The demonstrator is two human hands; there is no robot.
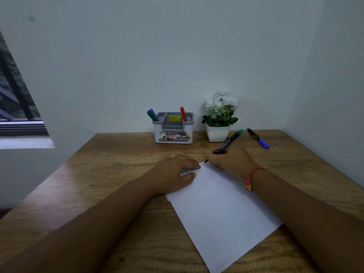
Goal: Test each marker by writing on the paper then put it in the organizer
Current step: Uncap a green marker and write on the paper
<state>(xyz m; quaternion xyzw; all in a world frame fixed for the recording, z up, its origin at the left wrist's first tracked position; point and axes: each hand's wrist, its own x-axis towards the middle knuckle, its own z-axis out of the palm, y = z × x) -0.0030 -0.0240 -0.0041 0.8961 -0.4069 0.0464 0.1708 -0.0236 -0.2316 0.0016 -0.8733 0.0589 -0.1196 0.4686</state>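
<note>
Green-capped marker [228, 142]: tip down on far corner of the paper [222, 209], faint marks there. Right hand [230, 162] grips it in a writing pinch. Left hand [175, 172] lies flat, fingers straight, pressing the paper's left edge.

Step in hand, by my reading: the writing test.

Next move likely calls for lifting the marker, recapping it if the cap sits on its back end, and reaching to the organizer [173, 133] at the table's [118, 174] far edge. It holds three markers already. A blue marker [258, 138] waits near the far right corner, beside a potted plant [217, 133].

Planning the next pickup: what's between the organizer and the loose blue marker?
Head view: the white flower pot, then the green-capped marker held by the right hand.
</note>
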